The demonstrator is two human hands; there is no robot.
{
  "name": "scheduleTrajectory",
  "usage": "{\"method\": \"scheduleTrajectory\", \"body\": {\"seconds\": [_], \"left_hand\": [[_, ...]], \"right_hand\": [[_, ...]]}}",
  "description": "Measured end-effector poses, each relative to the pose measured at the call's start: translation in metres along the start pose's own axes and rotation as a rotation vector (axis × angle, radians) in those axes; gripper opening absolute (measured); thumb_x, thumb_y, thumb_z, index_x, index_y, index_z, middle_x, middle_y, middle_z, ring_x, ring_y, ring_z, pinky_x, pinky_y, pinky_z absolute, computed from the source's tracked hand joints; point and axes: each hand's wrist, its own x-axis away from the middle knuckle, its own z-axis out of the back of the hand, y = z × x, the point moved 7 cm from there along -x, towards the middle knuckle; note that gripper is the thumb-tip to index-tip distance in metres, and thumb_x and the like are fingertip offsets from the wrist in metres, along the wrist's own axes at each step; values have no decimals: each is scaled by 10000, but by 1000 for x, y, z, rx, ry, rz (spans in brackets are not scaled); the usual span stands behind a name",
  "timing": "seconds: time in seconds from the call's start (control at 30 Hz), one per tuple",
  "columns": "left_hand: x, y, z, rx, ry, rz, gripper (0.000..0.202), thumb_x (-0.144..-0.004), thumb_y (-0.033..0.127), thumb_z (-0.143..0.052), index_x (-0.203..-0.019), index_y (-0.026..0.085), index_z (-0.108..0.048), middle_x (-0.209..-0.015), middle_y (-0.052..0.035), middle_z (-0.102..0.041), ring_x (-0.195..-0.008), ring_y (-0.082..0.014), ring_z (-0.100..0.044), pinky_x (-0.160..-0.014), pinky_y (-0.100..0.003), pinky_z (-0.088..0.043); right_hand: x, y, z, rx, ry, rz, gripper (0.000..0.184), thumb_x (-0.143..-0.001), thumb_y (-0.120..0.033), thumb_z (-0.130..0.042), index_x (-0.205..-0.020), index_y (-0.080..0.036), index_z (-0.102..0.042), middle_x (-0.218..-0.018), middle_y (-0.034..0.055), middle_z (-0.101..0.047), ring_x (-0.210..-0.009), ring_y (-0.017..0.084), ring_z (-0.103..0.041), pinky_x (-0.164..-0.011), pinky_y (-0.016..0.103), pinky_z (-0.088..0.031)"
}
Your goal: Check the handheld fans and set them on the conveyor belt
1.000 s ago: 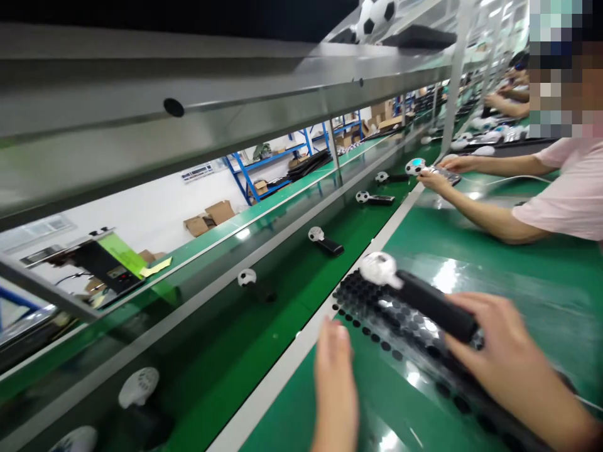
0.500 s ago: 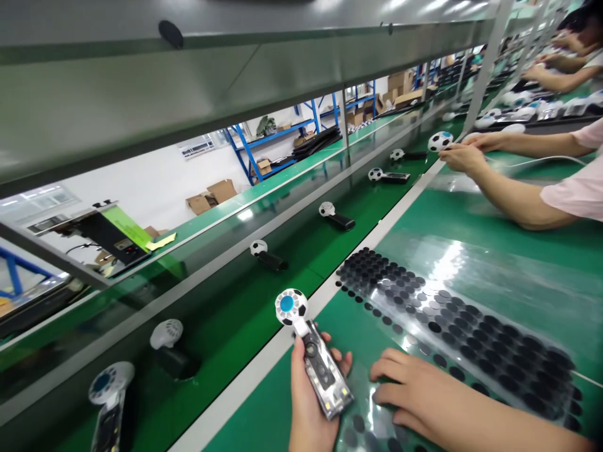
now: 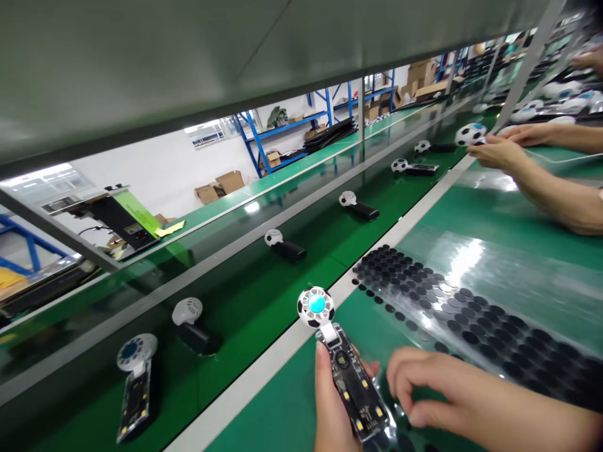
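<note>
My left hand (image 3: pixel 328 395) is shut around a small handheld fan (image 3: pixel 351 383), its head (image 3: pixel 316 306) a round football-patterned disc with a blue centre. The fan's handle shows a bare circuit board with small yellow-tipped parts. Its lower end is close to the film at my right hand. My right hand (image 3: pixel 447 389) hangs curled over a clear film sheet of black adhesive dots (image 3: pixel 461 314), holding nothing that I can see. Whether its fingertips touch the sheet is hard to tell.
A white rail (image 3: pixel 287 358) separates my green bench from a green conveyor belt (image 3: pixel 264 295) carrying several fans, spaced along it. A co-worker's hands (image 3: pixel 504 147) hold a football-patterned fan at upper right. Blue shelving and cardboard boxes stand beyond.
My left hand has raised and turned the fan, and its circuit board now faces me. My right hand has curled over the sheet. The belt's fans have shifted, and the view has swung slightly.
</note>
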Motion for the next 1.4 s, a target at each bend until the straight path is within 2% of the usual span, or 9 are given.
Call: {"method": "scheduleTrajectory", "body": {"seconds": [0.1,0.17,0.23,0.37,0.5,0.7,0.97,1.2,1.4], "left_hand": [[3,1,-4,-32,-1,-21,301,-844,323,-494,-1103,175,-522,-1118,-75,-549,-923,-185,-563,-772,-386,-487],[5,2,-7,-51,-4,-38,300,-845,321,-492,-1108,180,-521,-1132,-77,-543,-937,-187,-559,-784,-392,-483],[6,4,-7,-66,-4,-54,303,-844,321,-493,-1111,179,-520,-1136,-78,-541,-941,-190,-558,-788,-395,-481],[6,4,-3,-78,8,-82,307,-844,322,-494,-1114,179,-518,-1141,-78,-539,-947,-192,-556,-792,-399,-480],[5,1,4,-86,30,-96,318,-840,321,-500,-1121,173,-512,-1139,-80,-538,-948,-194,-556,-789,-403,-480],[6,0,11,-99,70,-105,305,-841,320,-500,-1110,176,-519,-1129,-77,-544,-940,-190,-559,-784,-394,-483],[3,3,12,-95,108,-106,289,-846,379,-474,-1020,168,-566,-1045,-62,-590,-881,-170,-580,-760,-364,-488],[6,2,5,-74,87,-64,313,-842,354,-490,-1085,161,-533,-1089,-73,-566,-911,-184,-570,-773,-390,-483],[7,-2,2,-47,89,-26,389,-795,483,-493,-1004,172,-595,-1009,-76,-617,-904,-214,-592,-757,-367,-483]], "right_hand": [[-18,-15,11,-77,138,-41,144,-835,-200,-460,-702,-231,-505,-1171,-40,-463,-1062,156,-466,-891,257,-358],[-30,-17,12,-86,195,-101,165,-847,-210,-421,-697,-225,-491,-1296,-50,-359,-1000,160,-514,-820,270,-408],[-38,-18,9,-51,210,-148,170,-845,-188,-396,-705,-220,-487,-1334,-48,-320,-874,143,-566,-762,284,-436],[-42,-22,5,88,225,-185,184,-831,-122,-394,-694,-204,-484,-1263,-33,-396,-830,138,-579,-808,312,-418],[-43,-30,5,200,226,-171,195,-815,-73,-401,-677,-194,-467,-1110,-22,-479,-700,110,-568,-649,260,-430],[-45,-28,4,294,217,-157,182,-806,-78,-421,-680,-182,-501,-1114,9,-470,-608,87,-544,-535,239,-390],[-45,-21,-2,268,218,-138,177,-814,-97,-405,-675,-182,-475,-1167,12,-432,-649,106,-556,-593,272,-429],[-45,-15,-4,225,259,-154,163,-811,-96,-417,-690,-190,-473,-1175,4,-433,-702,122,-567,-668,288,-453],[-42,-10,-9,218,340,-117,154,-807,-112,-394,-719,-216,-466,-1196,-18,-422,-730,134,-553,-629,290,-445]]}}
